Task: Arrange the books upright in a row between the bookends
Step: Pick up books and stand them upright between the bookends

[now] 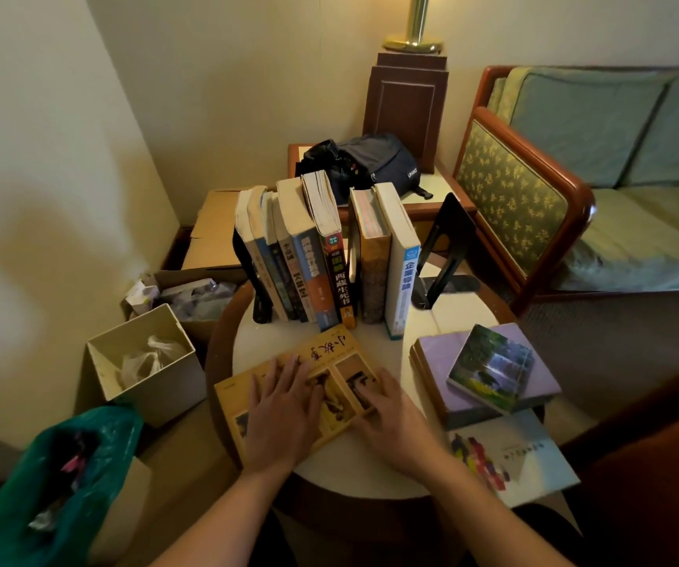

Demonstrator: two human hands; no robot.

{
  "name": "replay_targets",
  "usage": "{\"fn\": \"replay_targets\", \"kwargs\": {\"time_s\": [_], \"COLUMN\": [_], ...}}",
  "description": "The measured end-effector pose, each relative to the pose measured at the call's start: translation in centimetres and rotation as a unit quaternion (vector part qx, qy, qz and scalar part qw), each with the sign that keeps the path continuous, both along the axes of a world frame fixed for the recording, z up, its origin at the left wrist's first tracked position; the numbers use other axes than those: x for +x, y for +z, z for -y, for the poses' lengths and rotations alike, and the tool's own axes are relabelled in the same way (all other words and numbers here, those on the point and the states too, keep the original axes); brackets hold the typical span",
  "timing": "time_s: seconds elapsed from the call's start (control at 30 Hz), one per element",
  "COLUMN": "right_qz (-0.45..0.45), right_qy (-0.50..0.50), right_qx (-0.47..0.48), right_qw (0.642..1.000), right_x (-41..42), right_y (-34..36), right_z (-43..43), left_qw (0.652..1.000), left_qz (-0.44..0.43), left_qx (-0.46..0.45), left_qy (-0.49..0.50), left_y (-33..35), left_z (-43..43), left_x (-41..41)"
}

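Observation:
A yellow book lies flat at the front of the round table. My left hand rests flat on its cover, fingers spread. My right hand lies on the book's right edge, fingers curled at the side. Behind it several books stand upright against the left black bookend. Two more books stand to their right, apart from the right black bookend. A small green book lies on a purple book; a white book lies flat under them.
A beige waste bin and a green plastic bag stand left of the table. Cardboard boxes sit behind them. A dark backpack lies on the side table, with a sofa at right.

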State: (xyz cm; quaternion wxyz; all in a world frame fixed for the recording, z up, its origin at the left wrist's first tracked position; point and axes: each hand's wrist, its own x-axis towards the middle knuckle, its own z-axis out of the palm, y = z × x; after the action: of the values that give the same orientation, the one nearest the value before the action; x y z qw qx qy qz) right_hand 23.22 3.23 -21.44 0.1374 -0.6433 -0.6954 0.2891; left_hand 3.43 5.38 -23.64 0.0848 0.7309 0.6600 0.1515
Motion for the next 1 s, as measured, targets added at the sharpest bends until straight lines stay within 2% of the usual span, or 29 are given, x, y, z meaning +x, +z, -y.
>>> {"fn": "replay_targets", "kwargs": {"time_s": [0.1,0.23,0.37,0.5,0.6,0.77,1.0], "right_qz": [-0.026,-0.02,-0.032,-0.036,-0.032,-0.028,-0.086], "right_qy": [-0.051,-0.054,-0.059,-0.063,-0.064,-0.063,-0.089], "right_qx": [-0.021,-0.029,-0.034,-0.022,-0.025,-0.029,-0.051], "right_qw": [0.998,0.998,0.997,0.997,0.997,0.997,0.991], "right_x": [-0.7,-0.9,-0.8,-1.3,-1.5,-1.4,-1.5], "right_y": [-0.5,-0.9,-0.6,-0.2,-0.1,0.1,0.4], "right_z": [0.0,0.0,0.6,1.9,2.9,4.7,5.9], "left_qw": [0.999,0.997,0.977,0.93,0.901,0.898,0.898], "left_qz": [-0.019,-0.008,0.131,0.263,0.336,0.335,0.303], "left_qx": [-0.015,-0.044,-0.093,-0.113,-0.139,-0.169,-0.199], "left_qy": [0.026,0.07,0.138,0.23,0.238,0.229,0.25], "left_y": [-0.4,-0.7,-0.6,0.5,1.2,1.6,3.6], "left_z": [2.0,3.7,5.5,6.0,5.9,6.2,6.9], "left_x": [-1.1,-2.2,-2.4,-2.5,-3.4,-4.9,-4.9]}}
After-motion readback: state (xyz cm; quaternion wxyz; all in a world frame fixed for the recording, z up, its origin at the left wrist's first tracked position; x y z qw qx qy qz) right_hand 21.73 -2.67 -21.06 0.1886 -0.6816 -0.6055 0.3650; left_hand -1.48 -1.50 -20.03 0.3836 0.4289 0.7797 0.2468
